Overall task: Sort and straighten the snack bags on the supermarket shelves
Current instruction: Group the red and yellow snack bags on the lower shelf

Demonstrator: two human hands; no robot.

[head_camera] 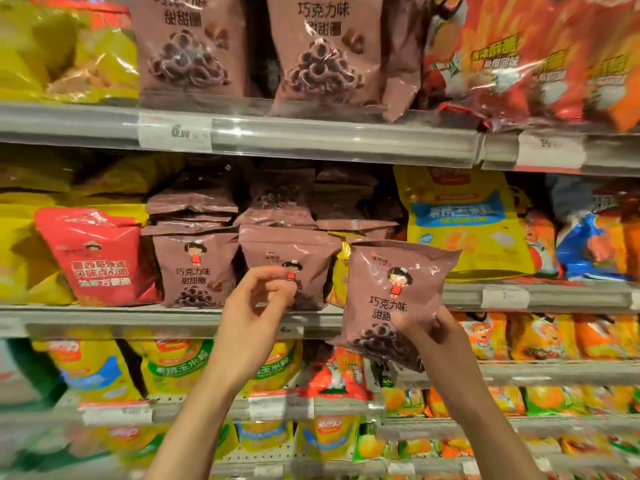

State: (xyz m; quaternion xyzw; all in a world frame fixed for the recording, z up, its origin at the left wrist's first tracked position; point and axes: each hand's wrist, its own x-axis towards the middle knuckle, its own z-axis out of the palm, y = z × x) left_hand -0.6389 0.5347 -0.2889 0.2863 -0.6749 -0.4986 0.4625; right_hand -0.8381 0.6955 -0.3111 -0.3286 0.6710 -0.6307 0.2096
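held bag (391,299): mauve-brown, cartoon girl in red dress, dark ring snacks printed low
shelf bags (194,271): same mauve-brown print
red bag (97,258): red, white lettering
yellow bag (460,216): yellow, blue band (text blurred)
shelf rail (311,140): grey

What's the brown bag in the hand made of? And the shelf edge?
The brown bag, held by the right hand, looks like thin glossy plastic film: it crinkles and glints. The shelf edge looks like grey metal behind a clear plastic strip, judging by its shine; hard to be sure.
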